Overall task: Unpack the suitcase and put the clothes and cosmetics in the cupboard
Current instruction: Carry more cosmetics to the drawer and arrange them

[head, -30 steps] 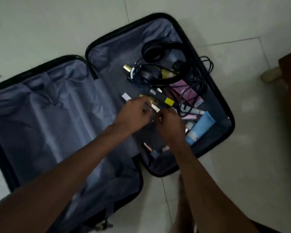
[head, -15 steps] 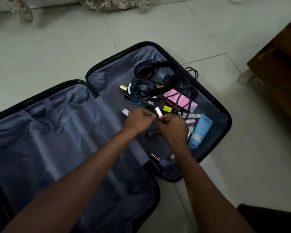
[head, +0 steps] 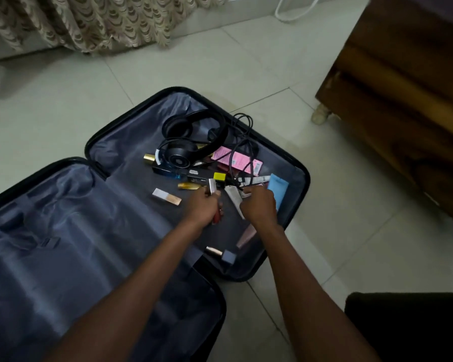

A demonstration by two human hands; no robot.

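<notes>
The black suitcase (head: 302, 176) lies open on the floor, grey lining showing in both halves. Its right half holds scattered cosmetics: a light blue tube (head: 279, 189), a pink packet (head: 237, 159), a white and copper lipstick (head: 166, 196), a gold-capped bottle (head: 149, 158) and a yellow-capped item (head: 219, 176). My left hand (head: 203, 207) grips several small cosmetics, a silvery stick poking out at the top and a red one below. Just to its right, my right hand (head: 259, 205) pinches a small white tube among the pile. The left half holds no loose items that I can see.
Black headphones (head: 194, 137) and a tangled black cable (head: 242, 142) lie in the suitcase's far end. A wooden bed frame (head: 392, 105) stands at the right. A patterned curtain (head: 94, 19) hangs at the back. A dark object (head: 408, 325) sits at the lower right.
The view has tilted up, showing the curtain and more of the bed frame. My hands moved apart; the left keeps its small cosmetics, and the right has shifted right to a white tube.
</notes>
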